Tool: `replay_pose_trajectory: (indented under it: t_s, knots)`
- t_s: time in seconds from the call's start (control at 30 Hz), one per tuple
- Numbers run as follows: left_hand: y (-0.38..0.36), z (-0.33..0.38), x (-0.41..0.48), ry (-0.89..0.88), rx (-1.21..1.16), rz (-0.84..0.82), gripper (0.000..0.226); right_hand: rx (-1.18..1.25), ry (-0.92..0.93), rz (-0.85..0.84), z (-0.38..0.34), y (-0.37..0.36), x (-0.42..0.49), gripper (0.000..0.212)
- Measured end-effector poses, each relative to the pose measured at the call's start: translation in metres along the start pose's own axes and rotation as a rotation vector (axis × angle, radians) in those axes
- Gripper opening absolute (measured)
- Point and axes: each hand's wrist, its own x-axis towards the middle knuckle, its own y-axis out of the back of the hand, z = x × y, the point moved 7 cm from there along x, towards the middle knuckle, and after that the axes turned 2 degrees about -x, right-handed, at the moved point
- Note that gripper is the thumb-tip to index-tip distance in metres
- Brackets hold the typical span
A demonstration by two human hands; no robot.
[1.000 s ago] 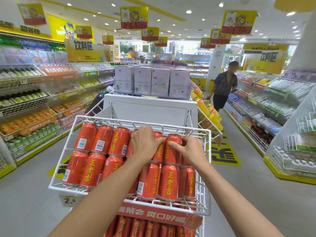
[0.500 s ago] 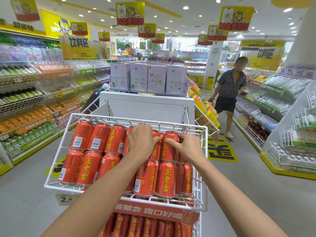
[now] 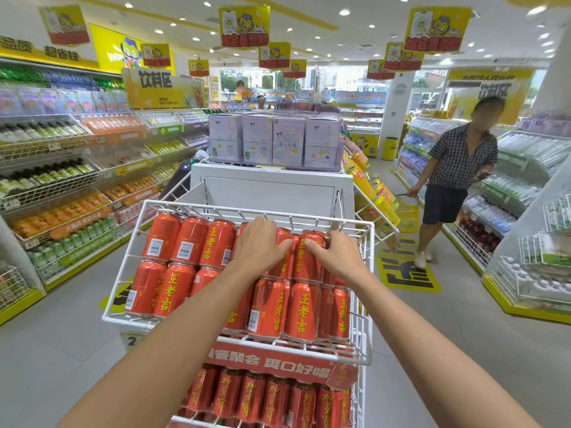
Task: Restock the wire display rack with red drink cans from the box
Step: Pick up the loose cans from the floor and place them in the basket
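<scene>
You are standing in a shop, in its drinks aisle. Shelves (image 3: 55, 180) of bottled drinks line your left, more shelving (image 3: 506, 186) runs along your right, each tier with price strips. Yellow promo signs (image 3: 437, 29) hang from the ceiling. Ahead sits a white wire rack (image 3: 367, 304) stocked with red cans (image 3: 302, 310), purple boxes (image 3: 275, 140) stacked beyond it. A shopper (image 3: 457, 177) with a basket (image 3: 408, 217) walks the right aisle.
</scene>
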Motion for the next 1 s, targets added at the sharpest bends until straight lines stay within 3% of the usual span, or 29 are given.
replay_pose_trajectory:
  t_s: [0.1, 0.27, 0.53, 0.77, 0.87, 1.0]
  knots:
    - [-0.001, 0.000, -0.013, -0.113, 0.043, -0.079, 0.040, -0.115, 0.057, -0.048, -0.007, 0.006, -0.012, 0.050]
    - [0.005, 0.005, -0.055, -0.268, 0.153, -0.212, 0.053, -0.296, 0.167, -0.114, -0.020, 0.021, -0.063, 0.070]
    - [0.013, 0.015, -0.163, -0.477, 0.122, -0.287, 0.061, -0.473, 0.209, -0.108, -0.045, 0.048, -0.212, 0.066]
    - [0.002, 0.022, -0.242, -0.574, 0.099, -0.354, 0.057, -0.548, 0.165, -0.156, -0.047, 0.050, -0.303, 0.061]
    - [-0.005, 0.023, -0.262, -0.548, 0.099, -0.390, 0.051, -0.541, 0.172, -0.157, -0.040, 0.049, -0.323, 0.050]
    - [-0.041, 0.026, -0.302, -0.488, 0.084, -0.492, 0.047, -0.473, 0.143, -0.217, -0.007, 0.026, -0.346, 0.058]
